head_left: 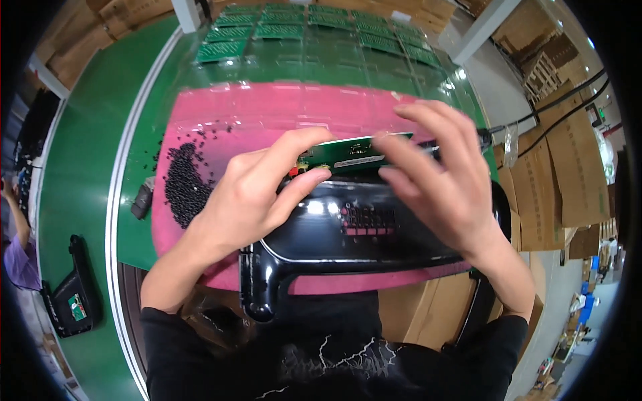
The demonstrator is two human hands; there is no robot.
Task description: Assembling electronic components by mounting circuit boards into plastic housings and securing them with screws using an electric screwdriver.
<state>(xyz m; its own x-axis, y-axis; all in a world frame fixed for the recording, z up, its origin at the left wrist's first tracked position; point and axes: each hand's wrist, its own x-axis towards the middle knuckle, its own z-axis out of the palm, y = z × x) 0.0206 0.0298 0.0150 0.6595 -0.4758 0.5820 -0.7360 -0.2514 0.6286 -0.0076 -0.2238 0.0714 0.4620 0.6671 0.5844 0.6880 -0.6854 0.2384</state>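
Pinched between the thumb and fingers of my left hand (257,184) is a green circuit board (358,155), held tilted by its left end. A small red part (293,172) shows on the board by the thumb. My right hand (441,174), slightly blurred, is at the board's right end with fingers spread; whether a fingertip touches the board I cannot tell. Just below both hands lies a glossy black plastic housing (314,240) with a small slotted grid, on a pink mat (267,100).
Many small black screws (186,184) are heaped left of the housing, beside a dark grey lump (142,200). Clear trays with green boards (277,31) stand at the back. A black cable (555,103) comes in from the right. Another black housing (72,294) lies far left.
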